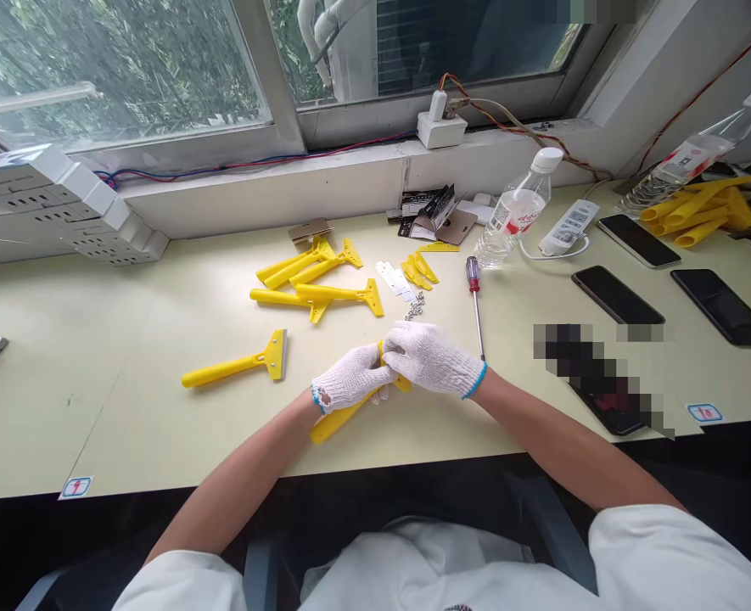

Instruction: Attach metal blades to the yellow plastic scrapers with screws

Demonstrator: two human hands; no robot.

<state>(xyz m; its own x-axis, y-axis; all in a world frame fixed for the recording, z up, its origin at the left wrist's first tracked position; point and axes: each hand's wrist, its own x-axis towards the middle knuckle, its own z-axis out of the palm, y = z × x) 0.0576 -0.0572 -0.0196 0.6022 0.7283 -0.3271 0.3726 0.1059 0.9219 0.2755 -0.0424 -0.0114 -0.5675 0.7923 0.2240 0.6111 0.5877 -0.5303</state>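
Note:
My left hand (350, 378), in a white knit glove, is closed around a yellow scraper (338, 422), its handle pointing toward the table's front edge. My right hand (429, 361), gloved too, has its fingers pinched together over the scraper's head. Whatever is between those fingertips is hidden. Just beyond the hands lie small metal screws or nuts (416, 307), white flat blades (395, 280) and small yellow plates (418, 270). A scraper with a metal blade (277, 355) rests to the left. Several yellow scraper handles (315, 280) are heaped behind it.
A screwdriver (475, 297) lies right of the hands, near a water bottle (518, 208). Phones (618, 294), a power strip (569, 227) and more yellow handles (699, 210) occupy the right side. White boxes (63, 199) are stacked at left; black packaging (435, 212) lies by the wall.

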